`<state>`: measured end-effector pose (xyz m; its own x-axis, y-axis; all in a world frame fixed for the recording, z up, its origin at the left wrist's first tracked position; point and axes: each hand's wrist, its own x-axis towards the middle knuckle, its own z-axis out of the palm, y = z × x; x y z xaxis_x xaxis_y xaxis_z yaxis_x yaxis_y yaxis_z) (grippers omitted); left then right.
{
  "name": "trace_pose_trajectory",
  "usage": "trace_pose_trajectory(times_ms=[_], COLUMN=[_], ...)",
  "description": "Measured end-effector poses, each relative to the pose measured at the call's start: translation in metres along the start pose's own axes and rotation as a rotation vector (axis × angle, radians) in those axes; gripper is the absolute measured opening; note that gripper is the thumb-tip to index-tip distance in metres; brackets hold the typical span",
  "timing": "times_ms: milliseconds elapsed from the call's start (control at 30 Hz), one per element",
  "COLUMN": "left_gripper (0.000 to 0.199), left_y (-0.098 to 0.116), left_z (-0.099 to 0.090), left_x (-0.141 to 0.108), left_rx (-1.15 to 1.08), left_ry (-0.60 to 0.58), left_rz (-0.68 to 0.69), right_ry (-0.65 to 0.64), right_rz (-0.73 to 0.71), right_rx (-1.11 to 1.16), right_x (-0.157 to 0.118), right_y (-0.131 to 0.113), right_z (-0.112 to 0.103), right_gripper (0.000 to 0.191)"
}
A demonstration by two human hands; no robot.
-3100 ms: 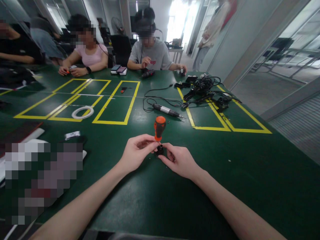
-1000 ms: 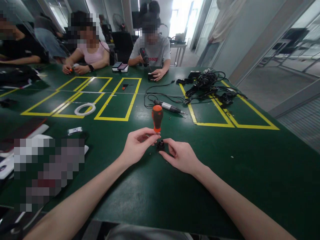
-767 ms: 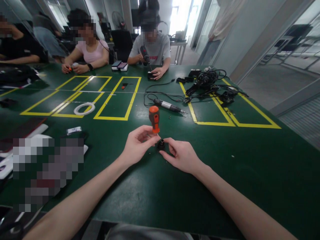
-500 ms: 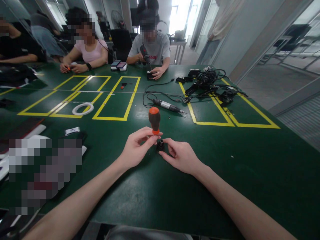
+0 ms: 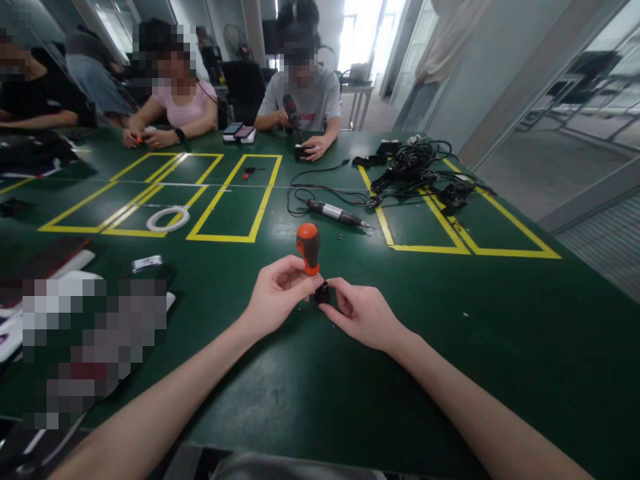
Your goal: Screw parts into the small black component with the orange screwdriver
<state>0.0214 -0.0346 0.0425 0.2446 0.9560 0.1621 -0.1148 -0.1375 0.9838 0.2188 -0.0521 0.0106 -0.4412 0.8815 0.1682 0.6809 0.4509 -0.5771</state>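
Small black part (image 5: 321, 293) sits on the counter (image 5: 450, 347) between both hands. Right hand (image 5: 364, 313) pinches it, steadying it. Left hand (image 5: 277, 297): grip pinched low on the orange-handled screwdriver (image 5: 309, 247), upright, tip on the part. Handle has tilted slightly left and the hand shifted over the last second, which reads as turning, so driving looks under way. Beyond: electric screwdriver (image 5: 334, 213), cable tangle (image 5: 415, 170).

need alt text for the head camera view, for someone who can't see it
A person's left hand holds a stubby orange-handled screwdriver upright over a small black part that the right hand steadies on a green table. Beyond lie an electric screwdriver, tangled cables and seated co-workers.
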Motion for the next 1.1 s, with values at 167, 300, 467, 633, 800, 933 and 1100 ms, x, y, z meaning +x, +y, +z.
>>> trace_pose_trajectory(times_ms=[167,300,467,633,800,933,1100], left_gripper=[0.023,0.019,0.02,0.023,0.022,0.02,0.025], left_y=[0.0,-0.003,-0.003,-0.001,0.0,-0.002,-0.008], left_z=[-0.005,-0.006,-0.003,-0.004,-0.01,-0.01,-0.005], left_x=[0.001,0.004,0.006,0.007,0.011,0.018,0.024], left_rx=[0.048,0.096,0.107,0.082,0.096,0.128,0.078], left_ry=[-0.047,-0.029,-0.012,-0.069,-0.166,-0.153,-0.102], left_rz=[0.062,0.104,0.09,0.052,0.021,0.035,0.058], right_ry=[-0.014,-0.013,0.007,0.065,0.072,0.064,0.06], right_rz=[0.014,0.014,0.006,0.0,0.013,0.02,0.025], right_rx=[-0.006,-0.02,-0.021,-0.031,-0.017,-0.015,-0.021], right_x=[0.001,0.001,0.002,0.004,0.005,0.006,0.007], right_y=[-0.001,0.0,0.0,0.0,0.0,0.0,-0.001], right_z=[0.0,0.0,0.001,0.001,0.0,-0.002,-0.004], right_gripper=[0.02,0.021,0.019,0.017,0.014,0.014,0.015])
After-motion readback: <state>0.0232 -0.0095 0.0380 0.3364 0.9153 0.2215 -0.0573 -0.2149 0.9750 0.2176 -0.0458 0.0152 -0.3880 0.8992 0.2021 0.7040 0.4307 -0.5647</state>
